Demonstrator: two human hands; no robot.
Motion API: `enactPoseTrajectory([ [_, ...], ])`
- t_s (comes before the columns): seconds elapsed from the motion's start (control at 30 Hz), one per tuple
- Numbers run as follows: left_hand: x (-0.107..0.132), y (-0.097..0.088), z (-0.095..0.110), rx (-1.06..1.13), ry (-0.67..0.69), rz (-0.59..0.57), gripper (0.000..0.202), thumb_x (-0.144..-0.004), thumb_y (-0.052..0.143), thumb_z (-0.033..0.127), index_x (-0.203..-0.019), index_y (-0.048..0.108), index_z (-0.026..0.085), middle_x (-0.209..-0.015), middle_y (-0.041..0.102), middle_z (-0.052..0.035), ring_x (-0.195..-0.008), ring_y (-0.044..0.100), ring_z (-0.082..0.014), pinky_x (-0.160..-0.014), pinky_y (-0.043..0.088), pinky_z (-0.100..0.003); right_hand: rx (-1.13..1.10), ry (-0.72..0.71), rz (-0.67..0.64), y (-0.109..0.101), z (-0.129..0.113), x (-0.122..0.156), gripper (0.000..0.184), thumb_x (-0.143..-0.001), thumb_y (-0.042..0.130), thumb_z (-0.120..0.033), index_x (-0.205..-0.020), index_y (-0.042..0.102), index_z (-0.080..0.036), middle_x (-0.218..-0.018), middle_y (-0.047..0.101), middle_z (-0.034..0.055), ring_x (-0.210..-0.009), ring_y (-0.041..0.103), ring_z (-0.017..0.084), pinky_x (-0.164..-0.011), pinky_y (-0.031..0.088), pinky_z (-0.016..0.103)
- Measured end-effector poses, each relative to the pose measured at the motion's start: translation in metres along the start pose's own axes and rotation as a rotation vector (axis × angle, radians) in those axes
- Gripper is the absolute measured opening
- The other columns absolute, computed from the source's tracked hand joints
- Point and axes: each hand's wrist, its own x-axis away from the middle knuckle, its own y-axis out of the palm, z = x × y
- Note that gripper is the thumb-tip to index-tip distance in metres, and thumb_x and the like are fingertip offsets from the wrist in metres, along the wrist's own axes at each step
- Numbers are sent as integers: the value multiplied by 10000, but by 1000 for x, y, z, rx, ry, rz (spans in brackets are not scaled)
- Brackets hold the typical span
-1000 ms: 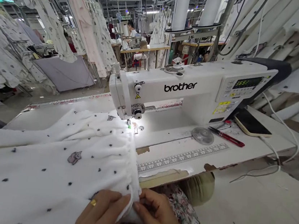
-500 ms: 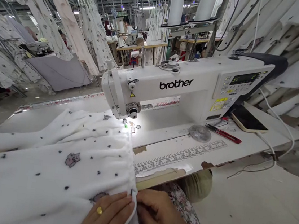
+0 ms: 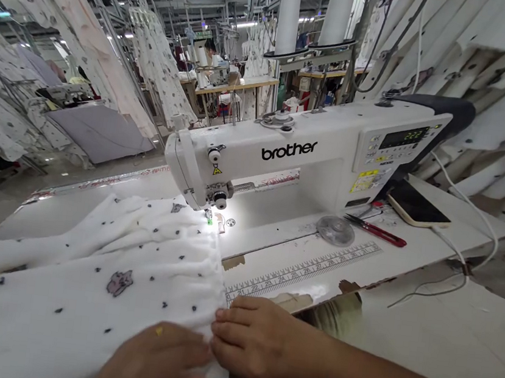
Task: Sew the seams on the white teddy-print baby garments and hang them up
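White plush fabric (image 3: 80,315) with small dark spots and grey-pink animal figures spreads over the left of the sewing table. Its gathered right edge runs up to the lit needle area of a white Brother sewing machine (image 3: 280,149). My right hand (image 3: 256,340) is closed on that edge near the table's front, fingertips pinching the cloth. Beside it, my left hand (image 3: 158,358), with a gold ring, lies low over the fabric near the same edge. Motion smears its fingers, so its grip is unclear. The fabric's end at the presser foot (image 3: 208,215) is partly lost in glare.
Right of the fabric, a printed ruler strip (image 3: 302,272) runs along the table. Behind it lie a clear round bobbin case or disc (image 3: 336,230), red-handled snips (image 3: 380,232) and a phone (image 3: 419,203) on a cable. Thread cones (image 3: 288,21) stand above; spotted garments hang around.
My right hand has moved up onto the fabric edge, its forearm now stretching in from the right. My left hand has shifted slightly left and blurred. The machine's display reading differs; the view tilted slightly.
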Motion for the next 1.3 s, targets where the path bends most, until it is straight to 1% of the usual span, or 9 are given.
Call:
enactPoseTrajectory([
  [0.13,-34,-10,-24,-272,-108,39,361,-885,409,39,-1122,641,181,-1029,729,-76,-895,703,-204,-781,589,-321,-55,-145,-128,-8,15,-14,163,-848,617,-135,-696,582,-180,-664,602,-12,-648,553,135,-641,397,298],
  [0.23,-58,3,-48,-479,-86,-91,507,-759,392,-101,-1139,623,141,-1004,715,-93,-842,688,-242,-759,571,-400,-108,-249,-218,-10,27,-25,124,-767,670,-168,-679,584,-186,-631,596,-33,-590,530,129,-618,390,303],
  [0.37,-73,16,-66,-552,0,-245,361,-722,431,-125,-838,630,153,-794,667,-49,-711,646,-229,-655,551,-371,-213,-383,-290,-3,41,-38,147,-738,692,-224,-657,571,-198,-636,630,-38,-602,570,139,-619,407,314],
  [0.43,-74,18,-69,-565,49,-168,325,-724,434,-124,-748,595,158,-764,651,-50,-695,631,-227,-644,544,-369,-260,-453,-287,4,46,-43,180,-754,693,-250,-650,554,-204,-641,643,-41,-612,589,142,-631,419,320],
  [0.57,-72,22,-72,-472,28,30,290,-817,431,-68,-850,610,157,-821,667,-55,-760,631,-222,-698,546,-371,-327,-573,-284,18,55,-46,281,-777,697,-229,-607,475,-208,-657,653,-40,-609,584,116,-656,440,292],
  [0.8,-60,43,-80,-300,-337,138,274,-938,470,187,-1196,562,179,-1199,621,-101,-1081,587,-261,-902,525,-447,-389,-537,-202,40,62,-25,307,-756,676,-163,-573,436,-217,-685,629,0,-655,572,106,-744,464,237],
  [0.97,-56,48,-88,-286,-303,71,342,-960,435,207,-1271,575,225,-1256,629,-67,-1143,587,-245,-952,511,-423,-373,-527,-171,42,63,-19,392,-792,620,-122,-503,372,-212,-722,637,16,-699,571,116,-772,468,237],
  [1.17,-69,38,-102,-365,-329,7,342,-971,388,176,-1245,591,176,-1253,648,-90,-1132,608,-249,-938,517,-427,-291,-321,-159,28,69,-23,188,-819,679,-191,-669,567,-200,-663,625,-53,-646,537,92,-734,452,236],
  [1.3,-62,38,-96,-369,-303,20,383,-924,398,93,-1234,594,204,-1235,650,-79,-1138,597,-257,-959,502,-439,-229,-299,-117,25,74,-25,158,-864,647,-204,-712,601,-207,-702,650,-77,-671,568,89,-709,436,256],
])
